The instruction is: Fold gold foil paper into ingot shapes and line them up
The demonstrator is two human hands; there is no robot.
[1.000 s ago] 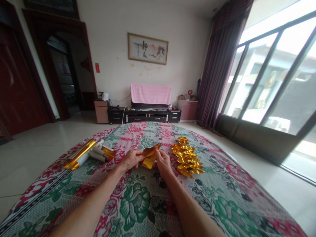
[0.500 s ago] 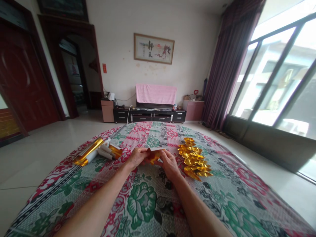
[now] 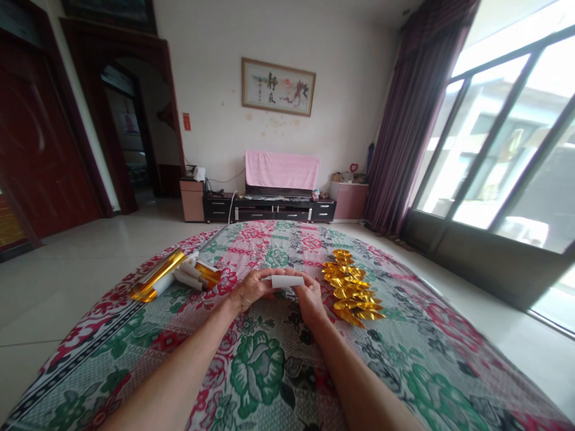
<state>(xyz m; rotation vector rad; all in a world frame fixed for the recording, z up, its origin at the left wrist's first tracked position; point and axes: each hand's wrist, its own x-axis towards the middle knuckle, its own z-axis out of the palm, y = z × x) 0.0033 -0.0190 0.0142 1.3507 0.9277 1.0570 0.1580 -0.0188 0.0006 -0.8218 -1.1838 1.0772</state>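
Note:
Between my hands, a little above the tablecloth, is a piece of foil paper (image 3: 287, 281) with its plain white side towards me. My left hand (image 3: 255, 289) closes on its left end, fingers along the far edge. At the right end my right hand (image 3: 309, 294) pinches it with thumb and fingers. Several folded gold paper ingots (image 3: 353, 290) lie in an overlapping column to the right of my right hand. On the left are rolled sheets of gold foil paper (image 3: 166, 274), white on the back, with more white and gold rolls (image 3: 197, 274) beside them.
A flowered tablecloth (image 3: 258, 368) in red, green and grey covers the round table. Beyond it stand a low black TV cabinet (image 3: 256, 214) and a pink cloth (image 3: 282, 169) draped over a screen. Purple curtains (image 3: 399, 120) and large windows are at the right.
The paper between my hands has turned: its gold side faced me before, and now a flat white strip does. Both hands remain on it in nearly the same place.

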